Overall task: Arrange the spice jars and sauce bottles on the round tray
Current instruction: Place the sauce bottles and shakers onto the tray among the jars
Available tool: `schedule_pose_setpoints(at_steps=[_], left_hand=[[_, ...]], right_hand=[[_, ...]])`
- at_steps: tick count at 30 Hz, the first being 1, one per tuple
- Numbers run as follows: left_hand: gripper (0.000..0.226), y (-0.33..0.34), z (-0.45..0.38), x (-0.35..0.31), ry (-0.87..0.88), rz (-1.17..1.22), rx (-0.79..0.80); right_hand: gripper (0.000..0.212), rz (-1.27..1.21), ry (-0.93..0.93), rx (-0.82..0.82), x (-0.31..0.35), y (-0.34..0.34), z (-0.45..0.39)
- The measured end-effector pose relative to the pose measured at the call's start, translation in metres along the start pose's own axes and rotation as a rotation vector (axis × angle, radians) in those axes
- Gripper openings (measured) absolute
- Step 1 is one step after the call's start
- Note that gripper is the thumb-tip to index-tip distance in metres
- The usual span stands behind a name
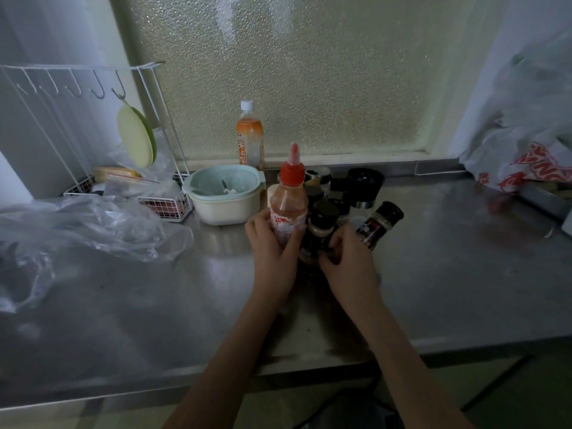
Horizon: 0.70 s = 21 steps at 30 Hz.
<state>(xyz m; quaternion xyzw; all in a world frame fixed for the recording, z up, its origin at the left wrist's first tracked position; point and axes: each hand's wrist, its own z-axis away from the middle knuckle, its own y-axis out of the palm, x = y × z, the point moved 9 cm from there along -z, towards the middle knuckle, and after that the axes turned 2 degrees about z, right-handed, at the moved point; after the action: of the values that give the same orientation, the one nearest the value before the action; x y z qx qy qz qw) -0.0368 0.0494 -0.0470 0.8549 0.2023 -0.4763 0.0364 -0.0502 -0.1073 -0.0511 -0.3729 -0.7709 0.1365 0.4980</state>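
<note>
At a steel counter (433,258), the left hand (272,239) grips a red-capped sauce bottle (288,205) while the right hand (349,258) clasps a tilted spice jar (379,224), apparently mid-grouping; the tray itself is hidden, and standing the jar upright seems next.

left hand (272,243) grips sauce bottle (288,202) | right hand (349,261) holds spice jar (379,226)

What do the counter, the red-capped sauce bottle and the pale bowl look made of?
Counter: likely stainless steel, brushed, with soft grey reflections. Sauce bottle: seemingly clear squeezable plastic, orange sauce showing through, matte red plastic cap. Bowl: probably matte plastic, cream with a mint insert; ceramic can't be excluded.
</note>
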Motion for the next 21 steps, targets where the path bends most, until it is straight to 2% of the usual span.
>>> schedule_pose_setpoints(at_steps=[3, 5, 6, 10, 14, 17, 19, 21], left_hand=[[0.043, 0.003, 0.002, -0.004, 0.013, -0.023, 0.013], [0.042, 0.003, 0.003, -0.003, 0.003, -0.013, 0.013], [0.042, 0.003, 0.003, -0.002, -0.009, -0.004, 0.013], [0.051, -0.001, 0.003, 0.0, 0.032, -0.105, -0.024], [0.055, 0.001, 0.002, 0.006, 0.021, -0.106, -0.009], [0.057, 0.002, -0.001, 0.007, 0.029, -0.127, 0.013], [0.057, 0.003, -0.002, 0.008, 0.041, -0.148, 0.02], [0.055, 0.003, -0.003, 0.008, 0.04, -0.14, 0.02]], right_hand=[[0.023, -0.09, 0.045, -0.305, -0.011, -0.039, 0.004], [0.03, -0.112, 0.179, -0.468, -0.031, -0.064, -0.002], [0.039, -0.117, 0.26, -0.474, -0.042, -0.069, -0.009], [0.065, -0.156, 0.442, -0.297, -0.068, -0.06, -0.034], [0.071, -0.243, 0.486, -0.256, -0.079, -0.049, -0.037], [0.058, -0.126, 0.359, -0.38, -0.059, -0.061, -0.025], [0.044, 0.013, 0.146, -0.517, -0.025, -0.08, -0.023], [0.028, 0.107, -0.094, -0.537, 0.013, -0.091, -0.041]])
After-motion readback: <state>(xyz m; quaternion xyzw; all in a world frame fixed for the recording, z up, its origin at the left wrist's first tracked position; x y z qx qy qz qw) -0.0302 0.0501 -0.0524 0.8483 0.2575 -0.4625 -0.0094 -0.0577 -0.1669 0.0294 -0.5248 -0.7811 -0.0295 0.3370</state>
